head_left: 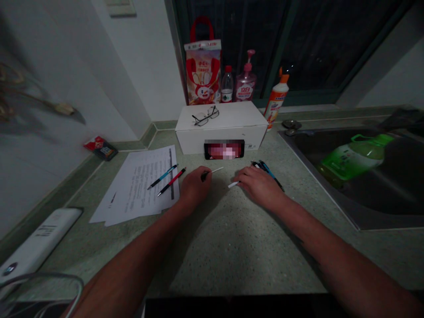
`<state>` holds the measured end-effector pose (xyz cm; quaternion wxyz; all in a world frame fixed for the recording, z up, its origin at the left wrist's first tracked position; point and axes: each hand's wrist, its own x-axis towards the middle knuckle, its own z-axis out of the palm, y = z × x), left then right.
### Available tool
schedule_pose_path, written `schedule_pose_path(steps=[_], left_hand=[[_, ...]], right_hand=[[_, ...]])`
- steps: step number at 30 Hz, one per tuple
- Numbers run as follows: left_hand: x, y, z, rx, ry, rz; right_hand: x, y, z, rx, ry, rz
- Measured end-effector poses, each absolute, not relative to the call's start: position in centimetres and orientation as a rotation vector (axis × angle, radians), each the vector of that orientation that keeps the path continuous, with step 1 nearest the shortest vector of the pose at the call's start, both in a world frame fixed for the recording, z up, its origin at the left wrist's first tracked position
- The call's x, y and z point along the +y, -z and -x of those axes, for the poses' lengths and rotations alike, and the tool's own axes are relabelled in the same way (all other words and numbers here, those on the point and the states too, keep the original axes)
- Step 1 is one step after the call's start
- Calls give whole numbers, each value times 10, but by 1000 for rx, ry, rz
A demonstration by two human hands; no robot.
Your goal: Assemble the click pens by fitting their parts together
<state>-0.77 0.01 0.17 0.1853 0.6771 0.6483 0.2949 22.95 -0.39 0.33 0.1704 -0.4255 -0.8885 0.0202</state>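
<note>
My left hand (196, 183) is closed on a black pen part, from which a thin white rod (217, 169) sticks out to the right; it looks like a pen with its refill bared. Facing it, my right hand (256, 182) pinches a short white tube (233, 184), perhaps a pen barrel piece. The two pieces are apart. Beside my right hand lie several pens (269, 171), partly hidden by it. Left of my left hand, a blue pen (163, 176) and a red pen (172, 181) rest on printed sheets (135, 185).
A phone (224, 150) leans on a white box (221, 119) bearing glasses (206, 116). Bottles and a red bag (203, 73) stand behind. The sink (347, 198) at right holds a green jug (356, 157). A white power strip (43, 238) and cable lie at left.
</note>
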Motion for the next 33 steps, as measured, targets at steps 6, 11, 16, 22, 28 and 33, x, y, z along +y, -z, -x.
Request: schedule_pose_path(steps=[6,11,16,22,28,33], left_hand=[[0,1,7,1824,-818,-1930],[0,1,8,1814,-827,-1924],[0,0,8,1796,-827,-1937],[-2,1,8,1793,-837,-1924],[-1,0,8,1792,-835,-1931],[-2,-2,7,1795,-812,-1933]], right_hand=[[-4,-10,-239,-2488,-115,1301],[-6,-15,-242,-2586,29,1360],[-6,-19,-244,-2618,180,1328],[-6,-20,-248,-2637,255,1334],[-7,-17,-246,-2583,212,1339],[-4,-14,-247,-2467,172,1452]])
